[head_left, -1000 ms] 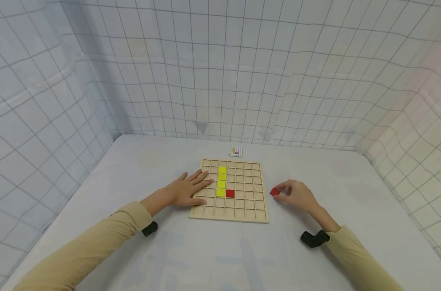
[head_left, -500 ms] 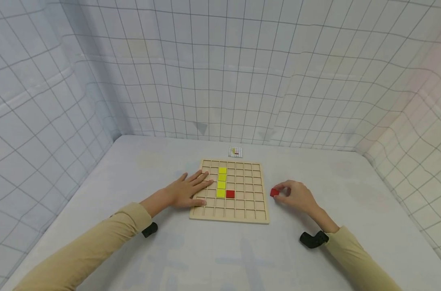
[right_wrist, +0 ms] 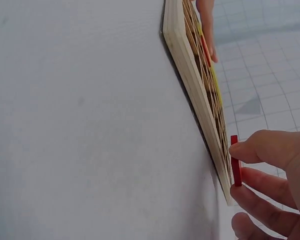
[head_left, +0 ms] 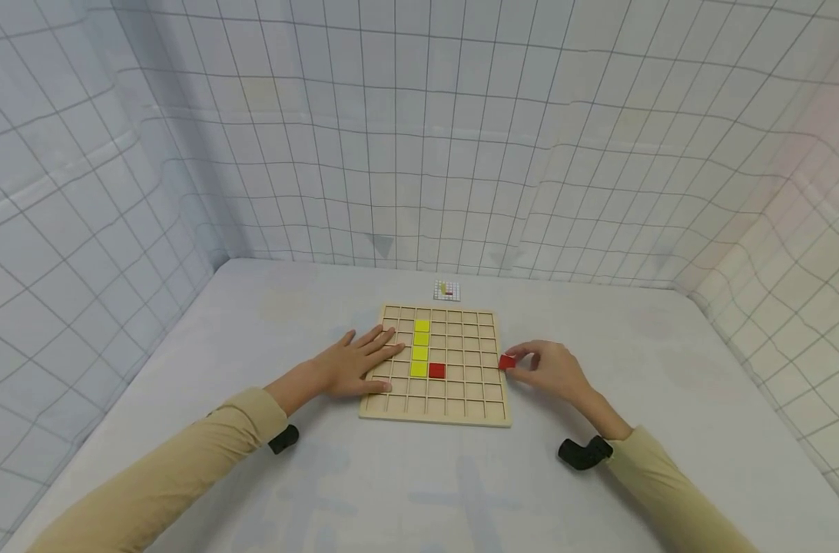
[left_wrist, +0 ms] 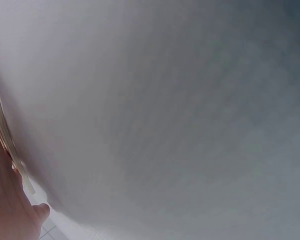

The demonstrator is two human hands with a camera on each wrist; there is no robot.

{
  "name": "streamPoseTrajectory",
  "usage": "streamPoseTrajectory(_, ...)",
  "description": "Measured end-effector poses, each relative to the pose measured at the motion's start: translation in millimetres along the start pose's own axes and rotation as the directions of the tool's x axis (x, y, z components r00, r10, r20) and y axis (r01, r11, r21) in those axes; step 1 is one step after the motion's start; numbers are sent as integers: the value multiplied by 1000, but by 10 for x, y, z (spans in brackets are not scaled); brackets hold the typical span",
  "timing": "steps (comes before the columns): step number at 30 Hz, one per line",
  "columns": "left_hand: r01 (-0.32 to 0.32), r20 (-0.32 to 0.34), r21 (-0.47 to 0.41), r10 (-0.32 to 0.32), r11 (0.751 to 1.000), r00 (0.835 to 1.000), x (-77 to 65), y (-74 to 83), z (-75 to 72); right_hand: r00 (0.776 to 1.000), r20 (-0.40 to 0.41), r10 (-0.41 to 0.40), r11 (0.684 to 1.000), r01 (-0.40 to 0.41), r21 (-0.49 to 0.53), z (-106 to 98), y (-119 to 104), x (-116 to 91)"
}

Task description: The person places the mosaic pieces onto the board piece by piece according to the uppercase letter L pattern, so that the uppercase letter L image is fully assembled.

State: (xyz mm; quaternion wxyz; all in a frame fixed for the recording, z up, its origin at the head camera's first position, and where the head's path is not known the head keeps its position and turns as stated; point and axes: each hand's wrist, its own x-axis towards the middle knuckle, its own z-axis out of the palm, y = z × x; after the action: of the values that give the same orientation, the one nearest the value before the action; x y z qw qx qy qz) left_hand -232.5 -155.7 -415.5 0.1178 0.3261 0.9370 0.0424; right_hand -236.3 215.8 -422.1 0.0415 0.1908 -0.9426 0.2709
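Observation:
A wooden grid board [head_left: 433, 420] lies on the table. Several yellow square tiles [head_left: 420, 353] fill a column of its cells, and one red tile [head_left: 436, 371] sits to the right of the lowest yellow one. My left hand [head_left: 353, 364] rests on the board's left side with fingers spread straight. At the right edge of the board, my right hand [head_left: 549, 370] pinches a second red tile [right_wrist: 235, 162] between thumb and fingers. In the right wrist view that tile stands on edge beside the board's rim; whether it touches the board I cannot tell.
A small card [head_left: 447, 290] with a printed grid and a coloured pattern lies behind the board. Grid-patterned white cloth [head_left: 419, 153] encloses the white table [head_left: 419, 491] at the back and both sides. Black wrist devices [head_left: 585, 453] sit under the sleeves.
My right hand has moved left with the red tile, from the table beside the board to the board's right edge. The left hand stays in place on the board.

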Motion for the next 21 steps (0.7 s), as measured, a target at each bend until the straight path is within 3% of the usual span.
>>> streamPoseTrajectory(15, -3, -14, -15, 3, 1000, 1000, -9, -3, 11, 994, 24, -107, 994, 106, 28, 161, -316, 194)
streamPoseTrajectory(21, 2, -8, -19, -3, 1000, 1000, -7, 1, 5, 991, 74, -115, 992, 111, 53, 237, -423, 263)
